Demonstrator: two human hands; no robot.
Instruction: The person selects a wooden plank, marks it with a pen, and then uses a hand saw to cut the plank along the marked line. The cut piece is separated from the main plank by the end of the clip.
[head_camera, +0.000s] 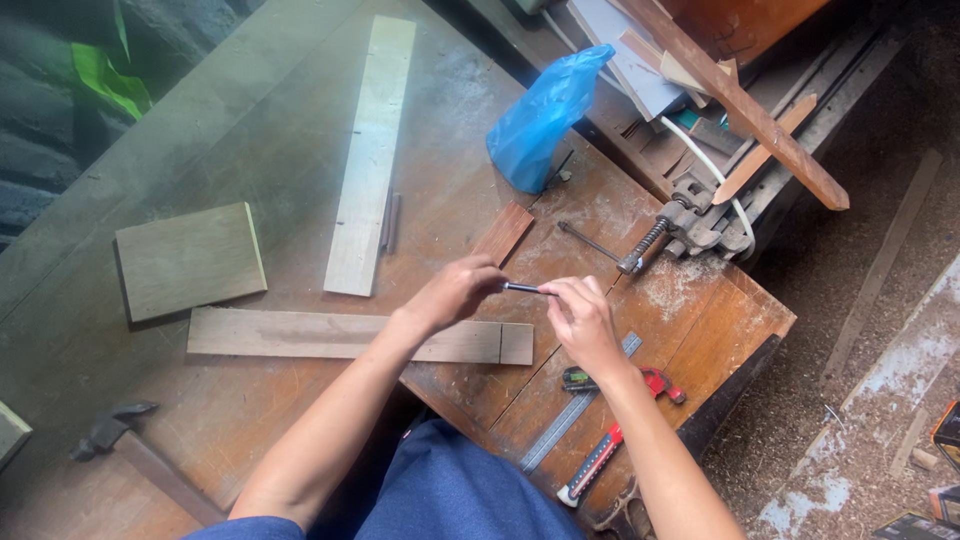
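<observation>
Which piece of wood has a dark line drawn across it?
The long plank lying crosswise just under the left hand. The other boards are unmarked.

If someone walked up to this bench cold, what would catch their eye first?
Probably the two hands meeting over the middle of the workbench: the left hand and right hand both pinch a thin dark pen between their fingers. Next, the bright blue plastic bag at the far side of the bench stands out against the brown wood. A long pale plank lies to the left of the bag, and a red utility knife lies near the right forearm.
</observation>
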